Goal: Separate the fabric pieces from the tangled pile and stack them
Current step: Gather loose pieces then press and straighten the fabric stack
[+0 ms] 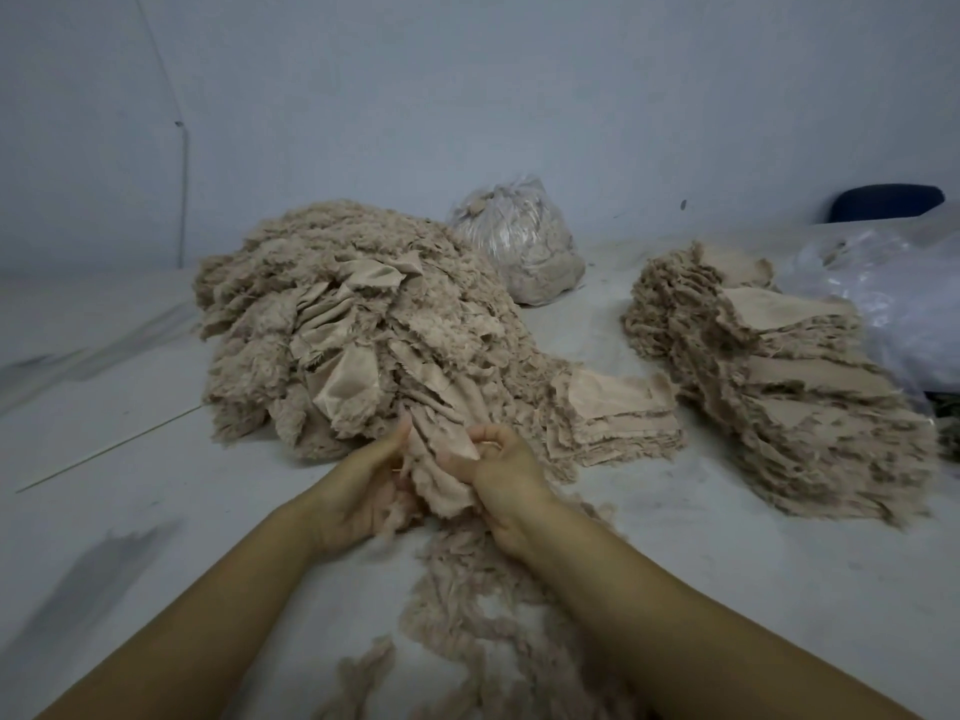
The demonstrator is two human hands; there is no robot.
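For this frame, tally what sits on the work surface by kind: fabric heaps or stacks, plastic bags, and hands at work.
Tangled pile: 1
Neat stacks: 2, a small stack and a large stack
Plastic bags: 2, a filled bag and a bag at the right edge
Hands gripping fabric: 2, left hand and right hand
Total: 7

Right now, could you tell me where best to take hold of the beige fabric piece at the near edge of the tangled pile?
Probably pinch the beige fabric piece at its loose near edge, coming from the front: it hangs off the tangled pile towards you, between the left hand and the right hand, while its far end is buried.
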